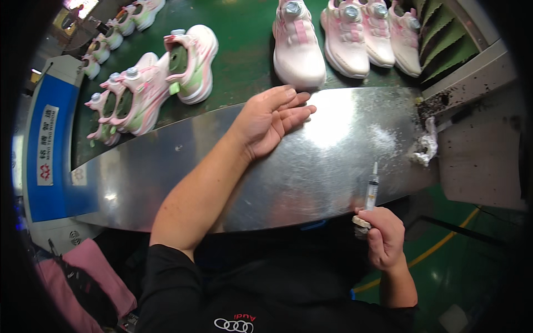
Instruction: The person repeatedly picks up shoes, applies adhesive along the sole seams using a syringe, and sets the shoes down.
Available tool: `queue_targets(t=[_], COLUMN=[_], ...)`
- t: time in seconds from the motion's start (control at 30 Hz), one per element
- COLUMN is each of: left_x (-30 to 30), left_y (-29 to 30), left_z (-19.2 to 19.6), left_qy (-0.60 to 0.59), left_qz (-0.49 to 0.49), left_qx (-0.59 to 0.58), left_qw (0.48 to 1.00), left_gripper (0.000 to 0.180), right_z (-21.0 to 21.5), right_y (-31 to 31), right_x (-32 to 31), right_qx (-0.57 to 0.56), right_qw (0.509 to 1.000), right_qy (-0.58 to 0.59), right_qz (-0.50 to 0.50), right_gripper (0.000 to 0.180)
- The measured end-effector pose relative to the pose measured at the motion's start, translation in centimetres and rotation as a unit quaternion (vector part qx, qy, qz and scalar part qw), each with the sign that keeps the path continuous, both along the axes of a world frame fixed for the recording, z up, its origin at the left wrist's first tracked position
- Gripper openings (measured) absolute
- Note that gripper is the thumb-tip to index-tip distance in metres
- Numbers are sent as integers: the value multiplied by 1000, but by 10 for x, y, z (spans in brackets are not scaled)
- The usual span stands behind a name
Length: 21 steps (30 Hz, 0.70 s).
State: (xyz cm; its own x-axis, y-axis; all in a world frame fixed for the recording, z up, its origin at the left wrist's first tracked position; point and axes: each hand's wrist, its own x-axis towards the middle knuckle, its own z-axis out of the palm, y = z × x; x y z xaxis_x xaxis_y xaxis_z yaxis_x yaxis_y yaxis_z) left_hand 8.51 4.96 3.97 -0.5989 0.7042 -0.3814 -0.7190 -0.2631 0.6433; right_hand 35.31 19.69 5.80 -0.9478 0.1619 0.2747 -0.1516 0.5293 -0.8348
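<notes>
My left hand [272,119] reaches over the metal tabletop [266,194], palm turned up to the right, its fingers loosely curled and apart with nothing in them. Just beyond its fingertips stands a white and pink sneaker [300,53] with a round silver dial on its tongue. My right hand [386,236] is closed near the table's front edge. It grips a clear syringe [372,188], whose pale tip points away from me. A small cream-coloured piece [361,222] shows at the same hand's thumb side; what it is I cannot make out.
Behind the metal top, a green surface [244,33] carries several sneakers, grouped at left [141,102] and right [347,44]. Crumpled white material [426,145] lies at the right end beside a metal frame [466,72]. A blue panel [41,150] stands left.
</notes>
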Motion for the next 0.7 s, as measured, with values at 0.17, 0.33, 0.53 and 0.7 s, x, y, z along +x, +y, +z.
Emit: queue_targets(t=[0.17, 0.33, 0.53, 0.7], left_x=[1, -49, -77, -97], left_y=[-27, -163, -120, -102], left_z=[18, -15, -25, -12], left_qy=[177, 388, 487, 467], left_qz=[-39, 225, 182, 193], left_qx=[-58, -218, -308, -331], left_qw=[982, 867, 797, 797], left_gripper=[33, 49, 75, 73], right_z=[12, 24, 27, 33], right_y=[27, 55, 81, 77], right_x=[6, -9, -17, -26], right_qx=[137, 272, 401, 452], right_qw=[985, 955, 901, 872], right_qy=[-92, -104, -153, -187], right_qz=[-40, -56, -65, -22], right_gripper=[22, 23, 17, 16])
